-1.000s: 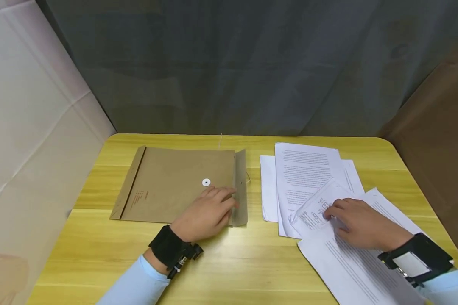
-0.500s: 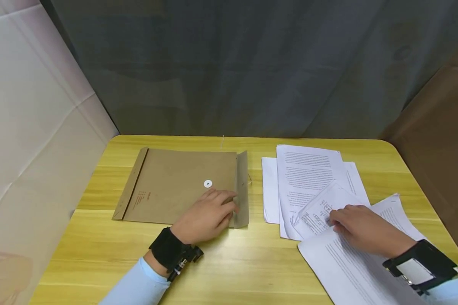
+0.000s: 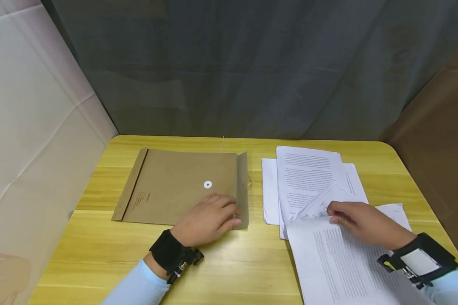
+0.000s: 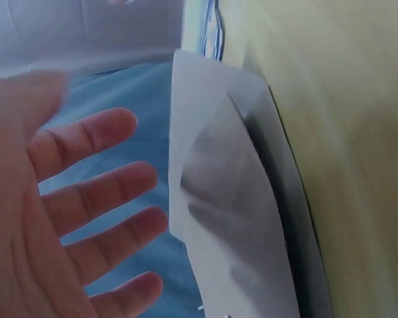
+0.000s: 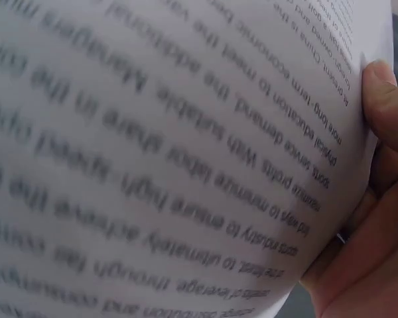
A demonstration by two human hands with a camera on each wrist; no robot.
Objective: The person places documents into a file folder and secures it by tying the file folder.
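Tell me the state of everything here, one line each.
Brown envelope: flat on the table, flap open.
Printed sheet: corner lifted, pinched.
Paper stack: loose, fanned.
Left hand: fingers straight, resting on envelope.
Right hand: pinching the sheet.

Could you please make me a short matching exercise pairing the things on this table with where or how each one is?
Things:
1. Envelope
2. Left hand
3. Right hand
4. Paper stack

States:
A. Pinching the edge of a printed sheet
B. Lying flat on the left half of the table
C. Spread on the right half, near the far edge
D. Resting on the envelope's near right corner, by the flap

Pairs: 1-B, 2-D, 3-A, 4-C
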